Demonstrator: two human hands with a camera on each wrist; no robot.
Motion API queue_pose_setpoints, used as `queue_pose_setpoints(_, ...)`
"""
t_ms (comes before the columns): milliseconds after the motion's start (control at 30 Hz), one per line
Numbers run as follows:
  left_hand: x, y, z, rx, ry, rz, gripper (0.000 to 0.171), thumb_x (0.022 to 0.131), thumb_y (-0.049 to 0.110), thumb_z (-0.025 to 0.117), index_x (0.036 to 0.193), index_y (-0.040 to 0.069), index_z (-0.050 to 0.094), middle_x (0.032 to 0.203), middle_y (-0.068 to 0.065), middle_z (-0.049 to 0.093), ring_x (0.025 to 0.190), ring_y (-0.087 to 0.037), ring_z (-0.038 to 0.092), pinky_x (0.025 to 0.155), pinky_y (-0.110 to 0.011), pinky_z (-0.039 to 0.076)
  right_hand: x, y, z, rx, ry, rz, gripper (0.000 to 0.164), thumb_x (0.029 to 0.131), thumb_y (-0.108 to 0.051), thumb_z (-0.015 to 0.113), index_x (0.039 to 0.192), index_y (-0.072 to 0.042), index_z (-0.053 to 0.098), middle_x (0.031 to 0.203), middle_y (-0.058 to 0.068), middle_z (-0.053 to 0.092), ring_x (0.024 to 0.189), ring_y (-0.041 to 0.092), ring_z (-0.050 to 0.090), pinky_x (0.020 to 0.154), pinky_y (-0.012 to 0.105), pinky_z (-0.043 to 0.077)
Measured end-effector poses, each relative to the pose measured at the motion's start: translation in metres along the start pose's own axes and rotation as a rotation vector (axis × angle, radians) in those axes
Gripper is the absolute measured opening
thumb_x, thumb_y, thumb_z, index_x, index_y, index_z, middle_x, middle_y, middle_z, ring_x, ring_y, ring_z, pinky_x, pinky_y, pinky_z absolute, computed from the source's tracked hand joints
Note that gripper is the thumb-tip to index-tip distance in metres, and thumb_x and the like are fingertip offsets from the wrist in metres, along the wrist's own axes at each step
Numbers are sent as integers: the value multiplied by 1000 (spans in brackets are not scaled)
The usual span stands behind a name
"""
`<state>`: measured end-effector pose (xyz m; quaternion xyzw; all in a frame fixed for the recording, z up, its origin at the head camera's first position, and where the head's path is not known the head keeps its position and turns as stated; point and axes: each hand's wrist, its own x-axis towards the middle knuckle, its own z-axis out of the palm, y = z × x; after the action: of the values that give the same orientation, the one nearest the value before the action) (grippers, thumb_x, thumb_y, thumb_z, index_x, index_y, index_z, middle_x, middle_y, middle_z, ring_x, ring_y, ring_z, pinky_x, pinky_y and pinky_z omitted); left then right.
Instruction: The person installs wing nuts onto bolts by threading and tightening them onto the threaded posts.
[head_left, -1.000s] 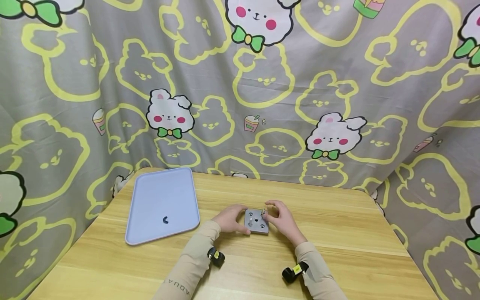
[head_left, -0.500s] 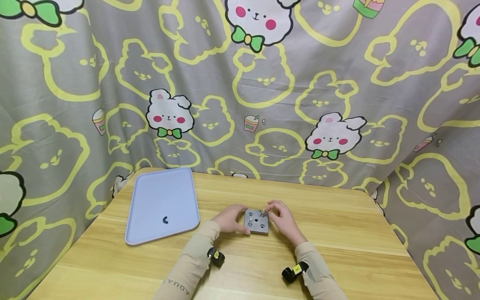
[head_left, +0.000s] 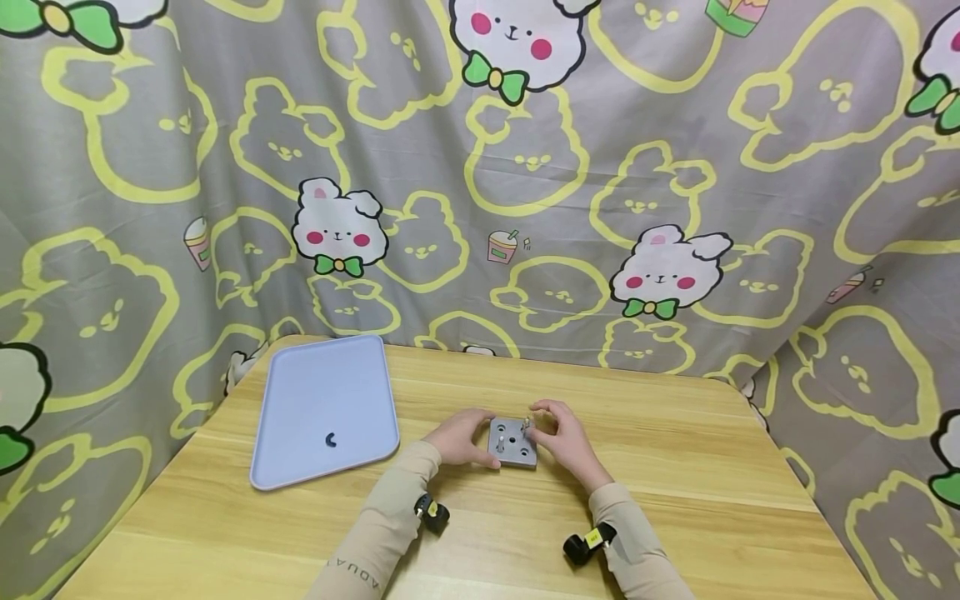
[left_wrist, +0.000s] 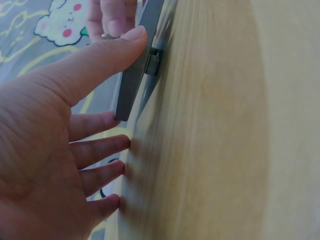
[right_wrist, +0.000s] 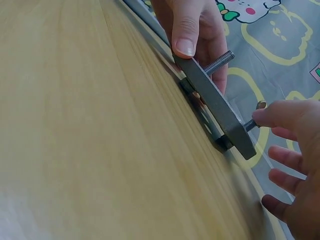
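A grey square metal plate (head_left: 513,457) with several holes lies just above the table on bolt heads (right_wrist: 186,85) that show beneath it. My left hand (head_left: 457,436) grips its left side, thumb at the near edge and forefinger at the far one. One threaded bolt (right_wrist: 219,63) stands bare beside that hand. On the second bolt (right_wrist: 250,125), at the plate's far right corner, sits a small brassy wing nut (right_wrist: 261,104). My right hand (head_left: 567,437) pinches this nut between thumb and forefinger, largely covering it. The other right fingers spread loosely.
A pale blue tray (head_left: 330,392) stands at the left of the wooden table (head_left: 495,542), holding a small black curved piece (head_left: 331,440). A patterned curtain (head_left: 555,317) hangs behind the table and along its sides.
Half a second ago my right thumb and forefinger were drawn slightly back from the nut; now they close on it again, as one second ago. The left hand and plate stay put.
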<state>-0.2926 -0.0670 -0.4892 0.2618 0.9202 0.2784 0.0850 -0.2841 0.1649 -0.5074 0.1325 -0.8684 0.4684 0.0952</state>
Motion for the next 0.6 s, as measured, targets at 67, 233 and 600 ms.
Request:
queue_pose_setpoints(67, 0, 0, 0, 2, 4, 4, 89, 71, 44, 83, 141, 3, 47, 143, -16, 52, 134, -32, 48, 115, -46, 36, 0, 0, 0, 0, -12, -8, 36, 81, -10, 77, 115, -7, 66, 127, 14, 61, 124, 34, 53, 108, 55, 41)
queue_pose_setpoints(233, 0, 1, 0, 5, 4, 7, 89, 71, 44, 83, 140, 2, 47, 143, -16, 52, 134, -32, 48, 115, -46, 36, 0, 0, 0, 13, -15, -22, 29, 81, -10, 76, 109, -6, 69, 126, 15, 61, 124, 34, 53, 109, 53, 41)
queue_pose_setpoints(600, -1, 2, -1, 5, 4, 10, 89, 70, 44, 84, 140, 2, 48, 143, -17, 52, 134, -33, 48, 115, -47, 36, 0, -4, -1, 7, 28, 7, 4, 87, -12, 70, 86, -11, 67, 122, 13, 64, 120, 32, 56, 100, 46, 47)
